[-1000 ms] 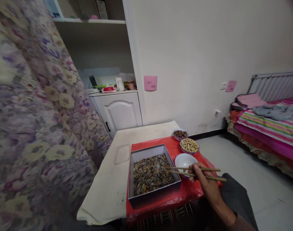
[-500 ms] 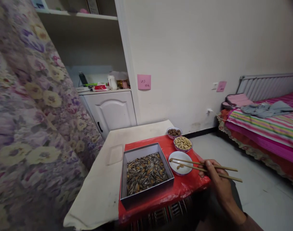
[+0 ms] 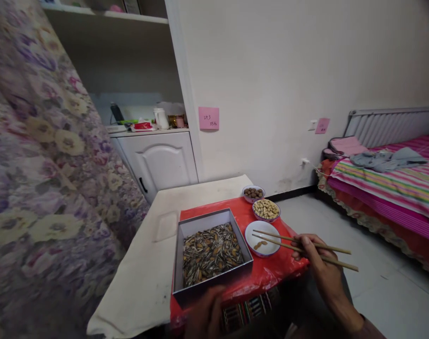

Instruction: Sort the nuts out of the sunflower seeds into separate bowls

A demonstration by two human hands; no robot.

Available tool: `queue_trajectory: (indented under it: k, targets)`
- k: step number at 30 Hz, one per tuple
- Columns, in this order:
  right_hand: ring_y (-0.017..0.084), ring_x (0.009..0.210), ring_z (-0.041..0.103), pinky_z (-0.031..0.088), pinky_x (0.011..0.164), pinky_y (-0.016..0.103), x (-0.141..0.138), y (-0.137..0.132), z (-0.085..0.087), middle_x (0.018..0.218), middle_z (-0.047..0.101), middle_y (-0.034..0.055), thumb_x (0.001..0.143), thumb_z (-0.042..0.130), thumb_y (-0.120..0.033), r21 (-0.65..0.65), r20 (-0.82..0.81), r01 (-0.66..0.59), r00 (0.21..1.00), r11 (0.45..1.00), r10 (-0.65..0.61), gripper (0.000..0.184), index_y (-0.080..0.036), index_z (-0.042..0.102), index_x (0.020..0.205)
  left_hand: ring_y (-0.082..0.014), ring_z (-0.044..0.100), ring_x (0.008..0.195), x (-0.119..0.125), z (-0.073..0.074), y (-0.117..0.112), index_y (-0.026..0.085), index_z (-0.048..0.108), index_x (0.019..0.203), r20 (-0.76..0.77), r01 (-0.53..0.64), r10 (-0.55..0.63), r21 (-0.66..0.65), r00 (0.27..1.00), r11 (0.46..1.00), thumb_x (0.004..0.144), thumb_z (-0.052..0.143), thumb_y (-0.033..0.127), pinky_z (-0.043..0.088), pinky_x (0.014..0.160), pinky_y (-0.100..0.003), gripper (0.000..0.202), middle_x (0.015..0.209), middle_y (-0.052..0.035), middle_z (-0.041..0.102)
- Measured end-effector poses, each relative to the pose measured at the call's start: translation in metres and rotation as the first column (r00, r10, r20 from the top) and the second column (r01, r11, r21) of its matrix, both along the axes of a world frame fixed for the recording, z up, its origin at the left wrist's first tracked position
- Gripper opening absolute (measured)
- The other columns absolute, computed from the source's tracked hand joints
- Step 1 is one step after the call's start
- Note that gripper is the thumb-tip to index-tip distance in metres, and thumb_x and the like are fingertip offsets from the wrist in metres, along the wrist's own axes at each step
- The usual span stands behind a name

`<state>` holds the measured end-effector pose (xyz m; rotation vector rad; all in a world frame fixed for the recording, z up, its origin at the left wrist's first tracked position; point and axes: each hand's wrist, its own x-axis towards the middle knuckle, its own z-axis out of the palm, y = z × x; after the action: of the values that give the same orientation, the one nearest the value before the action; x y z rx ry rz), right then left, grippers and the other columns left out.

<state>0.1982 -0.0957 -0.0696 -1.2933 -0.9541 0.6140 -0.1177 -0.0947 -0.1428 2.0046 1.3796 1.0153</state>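
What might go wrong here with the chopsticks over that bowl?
1. The bowl sits near the table's right edge on a glossy red sheet; a nudge from the chopsticks in the right hand might slide it off.
2. The left hand, blurred, is close to the box; a bump might spill seeds.

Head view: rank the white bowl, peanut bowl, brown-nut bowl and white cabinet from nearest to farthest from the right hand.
Measured from the right hand, which grips the chopsticks:
1. White bowl: just left of the hand, under the chopstick tips.
2. Peanut bowl: directly behind it.
3. Brown-nut bowl: farther back, slightly left.
4. White cabinet: far back on the left, off the table.
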Motion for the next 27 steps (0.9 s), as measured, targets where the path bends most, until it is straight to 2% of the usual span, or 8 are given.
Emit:
queue_trajectory:
  k: [2,4,6,7,12,15,18,27]
  targets:
    - [0.02,0.064,0.069,0.056,0.065,0.029,-0.011,0.005,0.004,0.073,0.072,0.0041,0.088,0.058,-0.054,0.008,-0.004,-0.063,0.998,0.998,0.064,0.033,-0.022,0.066,0.088,-0.02,0.069,0.102,-0.02,0.025,0.02,0.024,0.067,0.108,-0.04,-0.17,0.178,0.167,0.983,0.971,0.094,0.044,0.038,0.052,0.092,-0.029,0.03,0.109,-0.0034,0.074]
    - [0.02,0.062,0.068,0.055,0.062,0.028,-0.025,0.011,0.006,0.073,0.071,0.0039,0.091,0.054,-0.053,0.017,0.055,-0.167,0.985,0.986,0.166,0.033,-0.021,0.065,0.087,-0.0194,0.067,0.105,-0.031,0.05,0.04,0.023,0.064,0.111,-0.137,-0.246,0.284,0.241,0.949,0.939,0.096,0.039,0.037,0.05,0.095,-0.029,0.032,0.112,-0.0045,0.072]
    - [0.019,0.06,0.066,0.054,0.058,0.027,-0.04,0.019,0.006,0.071,0.069,0.003,0.095,0.049,-0.05,0.014,0.196,-0.259,0.948,0.966,0.251,0.034,-0.021,0.064,0.085,-0.0185,0.066,0.106,-0.032,0.067,0.059,0.023,0.059,0.117,-0.353,-0.254,0.305,0.185,0.884,0.949,0.098,0.033,0.034,0.049,0.093,-0.028,0.034,0.116,-0.0054,0.071]
    - [0.018,0.059,0.066,0.053,0.057,0.027,-0.047,0.023,0.006,0.069,0.068,0.0025,0.096,0.047,-0.048,0.008,0.27,-0.287,0.923,0.958,0.274,0.035,-0.02,0.064,0.084,-0.0179,0.066,0.106,-0.029,0.071,0.066,0.023,0.056,0.121,-0.496,-0.24,0.266,0.117,0.827,0.964,0.099,0.028,0.03,0.048,0.092,-0.028,0.036,0.119,-0.0053,0.069]
    - [0.02,0.065,0.063,0.049,0.06,0.028,-0.071,0.046,-0.008,0.068,0.065,0.0034,0.095,0.048,-0.042,0.017,0.445,-0.302,0.856,0.953,0.263,0.033,-0.021,0.064,0.075,-0.0237,0.072,0.084,-0.014,0.069,0.081,0.023,0.063,0.096,-0.652,-0.189,0.131,-0.019,0.747,0.982,0.095,0.038,0.027,0.05,0.072,-0.031,0.025,0.087,-0.0057,0.075]
    - [0.022,0.069,0.063,0.047,0.066,0.03,-0.077,0.056,-0.019,0.07,0.065,0.0043,0.095,0.048,-0.04,0.03,0.492,-0.292,0.837,0.956,0.24,0.032,-0.022,0.065,0.075,-0.0223,0.071,0.088,-0.014,0.066,0.08,0.024,0.061,0.098,-0.685,-0.186,0.111,-0.037,0.72,0.982,0.096,0.036,0.028,0.047,0.073,-0.03,0.026,0.093,-0.0056,0.075]
    - [0.022,0.067,0.062,0.047,0.065,0.03,-0.08,0.06,-0.025,0.07,0.066,0.0045,0.095,0.046,-0.039,0.03,0.516,-0.293,0.823,0.956,0.236,0.034,-0.022,0.065,0.074,-0.0212,0.07,0.092,-0.016,0.067,0.079,0.025,0.06,0.1,-0.699,-0.186,0.102,-0.046,0.708,0.981,0.097,0.034,0.028,0.046,0.075,-0.03,0.026,0.097,-0.005,0.074]
    - [0.021,0.065,0.062,0.046,0.062,0.029,-0.084,0.062,-0.027,0.069,0.065,0.0043,0.097,0.043,-0.044,0.013,0.525,-0.307,0.812,0.952,0.255,0.041,-0.023,0.06,0.066,-0.0226,0.07,0.092,-0.015,0.067,0.078,0.024,0.058,0.096,-0.718,-0.195,0.102,-0.047,0.689,0.98,0.097,0.033,0.029,0.045,0.073,-0.032,0.025,0.096,-0.0054,0.074]
